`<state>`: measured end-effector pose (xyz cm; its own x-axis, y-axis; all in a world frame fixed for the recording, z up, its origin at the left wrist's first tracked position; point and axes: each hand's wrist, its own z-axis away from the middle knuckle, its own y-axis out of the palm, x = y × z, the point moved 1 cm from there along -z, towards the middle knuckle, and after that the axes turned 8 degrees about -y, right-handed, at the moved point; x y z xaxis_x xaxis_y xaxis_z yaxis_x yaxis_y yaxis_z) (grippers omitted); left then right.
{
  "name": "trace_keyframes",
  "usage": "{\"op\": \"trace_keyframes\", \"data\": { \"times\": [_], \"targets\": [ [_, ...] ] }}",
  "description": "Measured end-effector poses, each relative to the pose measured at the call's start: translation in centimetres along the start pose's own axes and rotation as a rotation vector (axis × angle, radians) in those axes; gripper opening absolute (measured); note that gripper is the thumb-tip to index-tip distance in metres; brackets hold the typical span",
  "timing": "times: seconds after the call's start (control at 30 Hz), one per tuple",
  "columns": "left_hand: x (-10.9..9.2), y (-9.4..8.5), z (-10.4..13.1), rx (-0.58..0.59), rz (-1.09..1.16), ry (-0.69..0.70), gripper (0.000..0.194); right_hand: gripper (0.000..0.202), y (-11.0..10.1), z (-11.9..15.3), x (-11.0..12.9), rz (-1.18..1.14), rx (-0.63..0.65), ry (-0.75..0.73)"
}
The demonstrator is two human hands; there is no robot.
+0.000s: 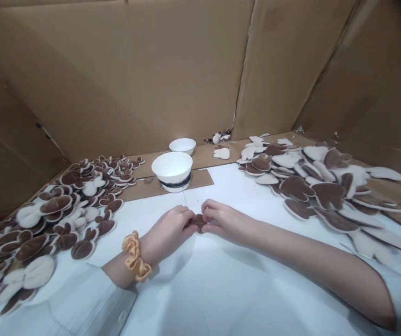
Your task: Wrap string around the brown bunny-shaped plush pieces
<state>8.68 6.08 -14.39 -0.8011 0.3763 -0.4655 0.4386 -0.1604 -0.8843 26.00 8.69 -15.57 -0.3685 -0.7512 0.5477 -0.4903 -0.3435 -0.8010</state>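
Observation:
My left hand (170, 228) and my right hand (223, 220) meet at the middle of the white table (221, 289), fingertips together on one small brown plush piece (198, 220), mostly hidden by the fingers. A golden scrunchie (135, 256) circles my left wrist. A heap of small brown and cream plush pieces (64, 210) lies to the left. Larger brown and cream plush pieces (312, 186) are piled to the right.
A white bowl with a dark band (172, 170) stands on a cardboard strip behind my hands, with a smaller white bowl (182, 145) farther back. Cardboard walls (151, 70) enclose the table at the back and on both sides.

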Motion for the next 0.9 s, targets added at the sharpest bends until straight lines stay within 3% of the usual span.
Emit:
{"op": "trace_keyframes", "data": {
  "times": [0.2, 0.4, 0.5, 0.7, 0.9],
  "targets": [
    [0.1, 0.2, -0.3, -0.024, -0.055, 0.016, 0.007, 0.012, 0.2, -0.3, -0.3, 0.000, -0.024, -0.131],
    [0.2, 0.5, -0.4, -0.060, -0.104, 0.008, 0.007, 0.004, -0.1, -0.4, 0.0, -0.057, -0.159, 0.093],
    [0.2, 0.5, -0.4, -0.067, -0.103, 0.023, 0.007, 0.009, 0.0, -0.6, 0.5, -0.121, -0.212, 0.068],
    [0.3, 0.5, -0.5, -0.068, -0.094, 0.035, 0.008, 0.009, 0.6, -0.9, 0.4, -0.256, -0.127, 0.137],
    [0.7, 0.6, -0.6, -0.063, -0.030, 0.012, 0.007, 0.008, 0.2, -1.0, -0.4, -0.246, -0.085, 0.139]
  ]
}}
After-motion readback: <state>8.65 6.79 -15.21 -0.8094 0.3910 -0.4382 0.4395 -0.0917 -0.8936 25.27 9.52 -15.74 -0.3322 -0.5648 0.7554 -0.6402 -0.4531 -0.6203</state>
